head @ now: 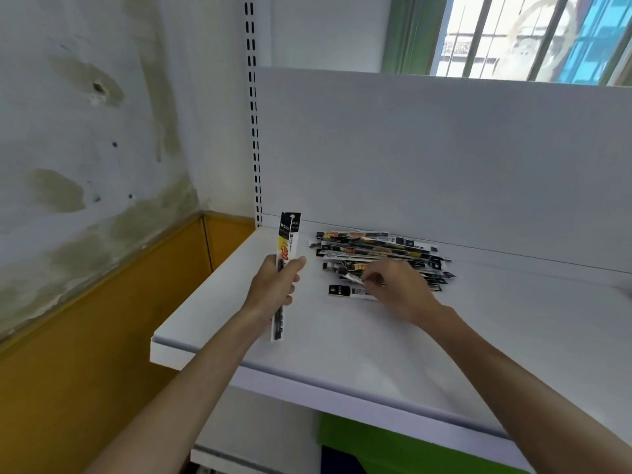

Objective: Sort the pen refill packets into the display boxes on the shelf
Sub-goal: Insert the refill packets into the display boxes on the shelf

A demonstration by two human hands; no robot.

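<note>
A loose pile of pen refill packets (379, 249) lies flat on the white shelf (342, 350), near its back panel. My left hand (273, 289) is closed around one long packet (286, 241), held upright to the left of the pile. My right hand (400, 289) rests on the front of the pile, its fingertips pinching a packet (352, 277). Another packet (342, 291) lies just in front, partly under that hand. No display boxes are in view.
The shelf's white back panel (444, 159) rises behind the pile, with a slotted upright (253, 107) at its left. A stained wall with a yellow lower part (85, 354) stands at the left. A green box (376, 443) sits under the shelf. A barred window (526, 32) is above.
</note>
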